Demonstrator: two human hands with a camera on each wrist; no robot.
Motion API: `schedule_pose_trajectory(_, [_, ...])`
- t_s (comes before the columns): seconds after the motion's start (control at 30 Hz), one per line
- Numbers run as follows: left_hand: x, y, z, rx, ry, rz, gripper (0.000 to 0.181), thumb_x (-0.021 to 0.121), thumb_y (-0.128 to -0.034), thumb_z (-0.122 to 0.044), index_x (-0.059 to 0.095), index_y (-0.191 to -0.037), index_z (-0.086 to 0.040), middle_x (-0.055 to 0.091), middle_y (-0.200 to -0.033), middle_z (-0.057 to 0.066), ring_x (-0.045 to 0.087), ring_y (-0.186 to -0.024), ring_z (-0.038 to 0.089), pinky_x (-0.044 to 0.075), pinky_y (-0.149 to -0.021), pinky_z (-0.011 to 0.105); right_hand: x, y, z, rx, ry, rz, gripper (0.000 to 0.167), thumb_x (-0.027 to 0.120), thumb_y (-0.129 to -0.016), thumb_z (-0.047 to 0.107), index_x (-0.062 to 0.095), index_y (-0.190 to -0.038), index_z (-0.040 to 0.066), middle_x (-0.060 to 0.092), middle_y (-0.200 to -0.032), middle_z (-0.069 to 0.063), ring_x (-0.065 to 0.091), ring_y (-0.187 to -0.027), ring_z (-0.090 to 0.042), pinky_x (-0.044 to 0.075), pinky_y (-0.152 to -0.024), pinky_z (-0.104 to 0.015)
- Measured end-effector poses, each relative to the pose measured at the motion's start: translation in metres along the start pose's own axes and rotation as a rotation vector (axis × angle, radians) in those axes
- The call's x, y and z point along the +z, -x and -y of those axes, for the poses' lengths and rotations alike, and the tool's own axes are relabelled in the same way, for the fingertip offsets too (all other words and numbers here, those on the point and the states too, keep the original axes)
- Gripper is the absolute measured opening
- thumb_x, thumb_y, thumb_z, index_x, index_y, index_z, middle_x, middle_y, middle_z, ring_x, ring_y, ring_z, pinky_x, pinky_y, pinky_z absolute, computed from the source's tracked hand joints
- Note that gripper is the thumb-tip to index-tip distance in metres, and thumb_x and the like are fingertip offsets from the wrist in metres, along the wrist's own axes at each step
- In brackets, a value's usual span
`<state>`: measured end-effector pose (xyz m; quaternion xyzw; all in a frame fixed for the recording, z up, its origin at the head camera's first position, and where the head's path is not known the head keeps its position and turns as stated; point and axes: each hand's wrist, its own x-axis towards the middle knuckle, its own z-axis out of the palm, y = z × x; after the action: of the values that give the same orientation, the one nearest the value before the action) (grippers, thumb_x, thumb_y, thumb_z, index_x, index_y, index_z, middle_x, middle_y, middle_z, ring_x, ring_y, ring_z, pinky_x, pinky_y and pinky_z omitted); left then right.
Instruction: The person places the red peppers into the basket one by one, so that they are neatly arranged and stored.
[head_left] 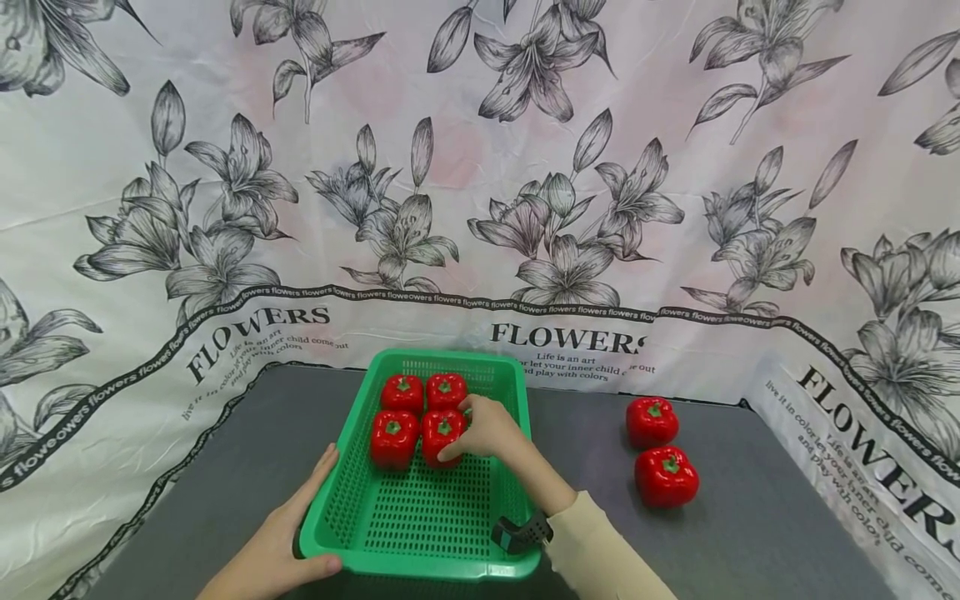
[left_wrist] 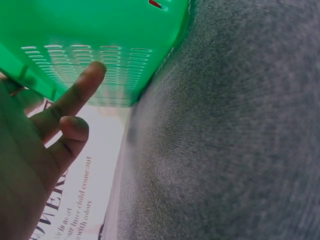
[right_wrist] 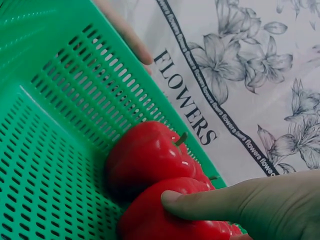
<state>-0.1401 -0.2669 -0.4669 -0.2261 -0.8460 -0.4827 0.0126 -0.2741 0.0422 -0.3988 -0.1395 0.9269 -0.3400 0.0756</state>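
Observation:
Four red bell peppers stand in two rows in the far half of a green basket (head_left: 330, 533). My right hand (head_left: 483, 429) reaches over the basket's right side and grips the near right pepper (head_left: 442, 433), thumb on its near side; in the right wrist view the thumb of that hand (right_wrist: 240, 202) lies on this pepper (right_wrist: 155, 215), with another pepper (right_wrist: 145, 155) beside it. My left hand (head_left: 277, 533) is at the basket's left side, fingers along the wall; the left wrist view shows the hand (left_wrist: 45, 130) with fingers extended against the slotted basket wall (left_wrist: 90, 30).
Two more red peppers, a far one (head_left: 652, 422) and a near one (head_left: 666, 477), stand on the grey table (head_left: 585, 467) right of the basket. A white flower-printed cloth (head_left: 465, 250) hangs behind the table and along both its sides.

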Motion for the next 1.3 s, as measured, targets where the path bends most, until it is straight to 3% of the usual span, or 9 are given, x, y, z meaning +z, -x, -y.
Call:
schedule_pose_trajectory(0.27, [0.001,0.000,-0.003,-0.023,0.020,0.017,0.098,0.071,-0.0981,-0.029,0.008,-0.173,-0.033,0.003,-0.180,0.005,0.011,-0.146,-0.022,0.045,-0.106,0.028,-0.008,0.003,0.001,0.004,-0.011,0.024,0.087,0.100,-0.073,0.033,0.059,-0.141,-0.003,0.071,-0.123,-0.018,0.068,-0.108,-0.032,0.058,-0.083,-0.047])
schedule_pose_trajectory(0.53, [0.001,0.000,-0.004,-0.002,-0.003,0.006,0.097,0.071,-0.0988,-0.031,0.008,-0.173,-0.032,0.005,-0.179,0.007,0.011,-0.146,-0.022,0.045,-0.105,0.027,-0.038,0.011,0.005,-0.009,-0.058,0.001,0.094,0.091,-0.082,0.046,0.051,-0.152,-0.003,0.069,-0.133,-0.023,0.068,-0.117,-0.036,0.058,-0.091,-0.051])
schedule_pose_trajectory(0.63, [0.000,0.000,-0.004,-0.009,-0.010,0.002,0.098,0.071,-0.0984,-0.031,0.008,-0.173,-0.032,0.006,-0.179,0.008,0.011,-0.146,-0.022,0.045,-0.105,0.028,-0.054,0.018,0.008,-0.050,-0.072,-0.043,0.086,0.088,-0.086,0.048,0.054,-0.152,0.003,0.070,-0.135,-0.018,0.067,-0.122,-0.037,0.056,-0.094,-0.053])
schedule_pose_trajectory(0.8, [0.000,0.000,-0.004,-0.003,0.001,0.007,0.097,0.071,-0.0988,-0.031,0.008,-0.173,-0.032,0.005,-0.179,0.008,0.012,-0.146,-0.021,0.046,-0.104,0.028,-0.078,0.033,0.002,-0.197,-0.068,-0.153,0.071,0.083,-0.091,0.043,0.059,-0.150,0.012,0.069,-0.141,-0.009,0.059,-0.135,-0.035,0.049,-0.107,-0.059])
schedule_pose_trajectory(0.87, [0.001,0.000,-0.004,0.008,0.004,0.009,0.097,0.071,-0.0990,-0.031,0.008,-0.173,-0.031,0.005,-0.179,0.009,0.012,-0.146,-0.020,0.046,-0.104,0.028,-0.086,0.041,-0.005,-0.245,-0.056,-0.195,0.069,0.083,-0.092,0.041,0.059,-0.151,0.015,0.068,-0.143,-0.008,0.066,-0.124,-0.032,0.051,-0.103,-0.056])
schedule_pose_trajectory(0.93, [0.002,0.000,-0.004,0.008,0.013,0.011,0.097,0.071,-0.0989,-0.031,0.008,-0.173,-0.031,0.004,-0.179,0.009,0.012,-0.146,-0.021,0.046,-0.104,0.027,-0.094,0.049,-0.013,-0.271,-0.045,-0.237,0.068,0.084,-0.092,0.039,0.059,-0.150,0.016,0.067,-0.143,-0.008,0.072,-0.094,-0.026,0.056,-0.087,-0.050])
schedule_pose_trajectory(1.07, [0.002,-0.001,-0.004,-0.014,0.019,0.016,0.098,0.071,-0.0981,-0.029,0.007,-0.173,-0.033,0.004,-0.179,0.008,0.012,-0.145,-0.021,0.045,-0.105,0.027,-0.107,0.067,-0.036,-0.273,0.012,-0.331,0.066,0.086,-0.091,0.035,0.061,-0.148,0.014,0.068,-0.142,-0.008,0.056,-0.058,-0.011,0.054,-0.067,-0.037])
schedule_pose_trajectory(1.13, [0.002,-0.001,-0.003,-0.028,0.017,0.018,0.099,0.072,-0.0976,-0.029,0.007,-0.173,-0.034,0.003,-0.179,0.008,0.011,-0.145,-0.022,0.044,-0.106,0.026,-0.113,0.077,-0.050,-0.258,0.045,-0.382,0.065,0.087,-0.091,0.034,0.062,-0.147,0.014,0.069,-0.141,-0.007,0.063,-0.069,-0.007,0.056,-0.070,-0.035])
schedule_pose_trajectory(1.3, [0.002,0.000,-0.002,-0.019,0.013,0.007,0.100,0.073,-0.0966,-0.028,0.008,-0.173,-0.034,0.005,-0.179,0.007,0.012,-0.145,-0.022,0.044,-0.106,0.026,-0.131,0.100,-0.086,-0.199,0.101,-0.455,0.061,0.087,-0.091,0.029,0.063,-0.145,0.014,0.072,-0.133,-0.011,0.047,-0.058,-0.004,0.043,-0.055,-0.027])
